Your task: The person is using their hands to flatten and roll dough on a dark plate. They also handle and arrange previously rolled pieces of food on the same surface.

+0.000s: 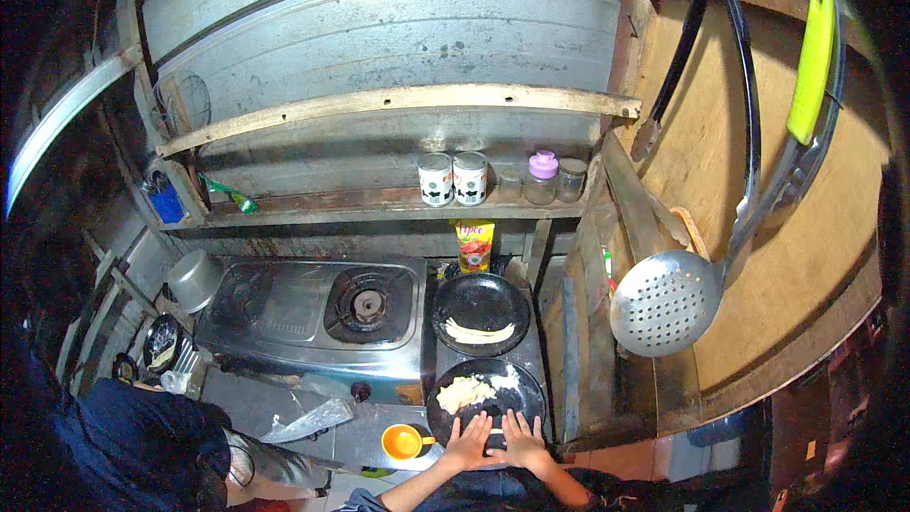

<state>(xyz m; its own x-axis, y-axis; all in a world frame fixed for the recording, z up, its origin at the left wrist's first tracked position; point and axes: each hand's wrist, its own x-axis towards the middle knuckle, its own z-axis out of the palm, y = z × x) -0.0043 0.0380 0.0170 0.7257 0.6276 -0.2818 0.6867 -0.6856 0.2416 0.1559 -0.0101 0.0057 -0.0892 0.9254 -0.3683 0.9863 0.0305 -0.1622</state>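
Observation:
My left hand (470, 444) and my right hand (524, 443) lie side by side over the near part of a black round plate (443, 421), palms down and fingers stretched out. Between them shows a short pale piece of a dough strip (496, 432); the rest of it is hidden under my hands. On the plate's far left sits a lump of dough (463, 394), with white flour (506, 378) to its right. Just beyond, a second black round plate (482, 299) holds several long thin dough strips (478, 333). Neither hand grips anything.
An orange cup (402, 442) stands left of the near plate. The gas stove (306, 313) lies beyond it, left of the plates. At the left is another person (142, 441). A skimmer (667, 304) and tongs (743, 71) hang at the right. Cans (452, 179) stand on the shelf.

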